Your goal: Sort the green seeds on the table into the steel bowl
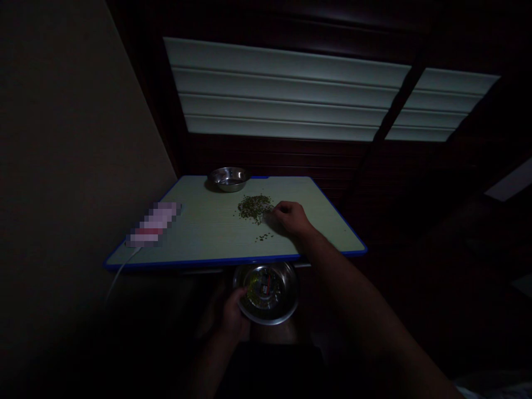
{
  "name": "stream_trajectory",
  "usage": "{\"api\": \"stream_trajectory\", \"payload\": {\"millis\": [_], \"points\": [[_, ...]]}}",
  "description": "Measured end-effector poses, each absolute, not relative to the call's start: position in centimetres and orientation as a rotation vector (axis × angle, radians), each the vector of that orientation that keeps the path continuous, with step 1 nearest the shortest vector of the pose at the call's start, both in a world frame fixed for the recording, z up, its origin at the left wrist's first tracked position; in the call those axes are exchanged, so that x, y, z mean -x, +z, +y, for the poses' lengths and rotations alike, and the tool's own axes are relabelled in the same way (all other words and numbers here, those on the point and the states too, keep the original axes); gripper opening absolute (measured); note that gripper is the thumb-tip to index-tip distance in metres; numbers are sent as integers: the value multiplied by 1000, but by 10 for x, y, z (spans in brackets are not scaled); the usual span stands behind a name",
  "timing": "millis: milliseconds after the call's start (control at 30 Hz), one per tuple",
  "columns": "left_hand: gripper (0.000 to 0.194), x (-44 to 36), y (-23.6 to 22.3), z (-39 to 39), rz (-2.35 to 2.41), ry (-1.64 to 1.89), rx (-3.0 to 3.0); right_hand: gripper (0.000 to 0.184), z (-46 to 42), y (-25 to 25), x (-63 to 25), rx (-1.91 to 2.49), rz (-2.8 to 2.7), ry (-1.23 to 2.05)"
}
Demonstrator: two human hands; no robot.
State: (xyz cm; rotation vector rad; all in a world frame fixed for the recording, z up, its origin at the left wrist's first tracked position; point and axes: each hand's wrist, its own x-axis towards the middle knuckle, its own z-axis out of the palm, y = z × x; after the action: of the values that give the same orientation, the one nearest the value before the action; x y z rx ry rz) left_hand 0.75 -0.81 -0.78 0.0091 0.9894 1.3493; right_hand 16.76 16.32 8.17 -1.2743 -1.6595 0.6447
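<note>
A loose pile of small green beans (254,208), perhaps mung beans, is spread on the pale table, with a few stray ones nearer its front edge. My right hand (292,217) rests at the pile's right side, its fingers pinched together; whatever lies between them is hidden. Below the table's front edge, my left hand (235,311) grips the left rim of a shiny steel bowl (272,320), thumb over the rim. Some greenish bits and reflections show inside that bowl, too dark to tell apart.
A second steel bowl (229,186) stands at the back left of the blue-edged table (208,244). A blurred-out pink and white object (154,223) with a white cable (124,265) lies at the left edge. Behind rises a dark wood panel with pale slats (282,94). The room is dim.
</note>
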Motion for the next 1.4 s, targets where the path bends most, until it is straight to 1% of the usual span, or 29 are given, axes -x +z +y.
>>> {"api": "stream_trajectory", "payload": {"millis": [200, 333, 500, 600, 767, 933, 1167, 1300, 1400], "points": [[14, -6, -14, -7, 1025, 1356, -32, 19, 161, 84, -166, 1243, -1675, 655], [12, -5, -17, -6, 1020, 1378, -64, 16, 161, 85, -165, 1212, -1654, 731], [17, -5, -17, -6, 991, 1398, -71, 15, 161, 84, -164, 1196, -1631, 762], [16, -5, -17, -6, 1015, 1386, -85, 17, 161, 84, -164, 1179, -1637, 756], [25, -6, -17, -6, 1025, 1391, -68, 16, 161, 84, -165, 1185, -1631, 816], [17, -7, -17, -7, 1019, 1351, -35, 15, 160, 86, -166, 1186, -1615, 812], [10, -6, -16, -7, 1011, 1359, -38, 16, 164, 84, -168, 1231, -1584, 734], [11, -6, -16, -7, 1003, 1362, -37, 14, 167, 84, -174, 1323, -1530, 629], [9, -6, -15, -7, 1020, 1351, -25, 13, 168, 85, -178, 1369, -1538, 630]]}}
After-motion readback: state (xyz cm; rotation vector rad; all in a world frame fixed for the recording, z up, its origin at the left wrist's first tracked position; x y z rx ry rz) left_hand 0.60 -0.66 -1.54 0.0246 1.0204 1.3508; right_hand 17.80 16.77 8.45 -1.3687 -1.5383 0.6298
